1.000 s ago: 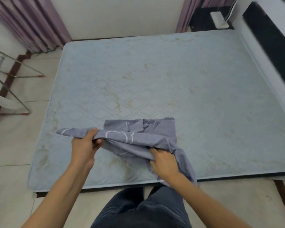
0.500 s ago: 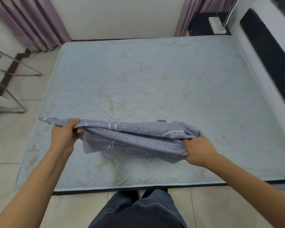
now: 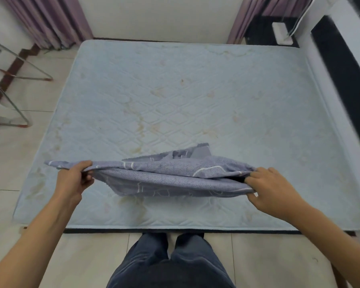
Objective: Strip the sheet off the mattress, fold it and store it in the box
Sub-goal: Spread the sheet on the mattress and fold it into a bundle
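Over the near edge of the mattress [image 3: 195, 90], the left hand [image 3: 73, 179] pinches one end of the sheet [image 3: 170, 175], the right hand [image 3: 272, 190] the other. They have drawn well apart, pulling the bunched cloth taut, likely for another fold.

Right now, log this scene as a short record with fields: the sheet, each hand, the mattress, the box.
sheet: partly folded, held stretched between both hands over the mattress's near part
left hand: grips the sheet's left end
right hand: grips the sheet's right end
mattress: bare, stained, sheet off it
box: not in view
stage: folding, not yet stored
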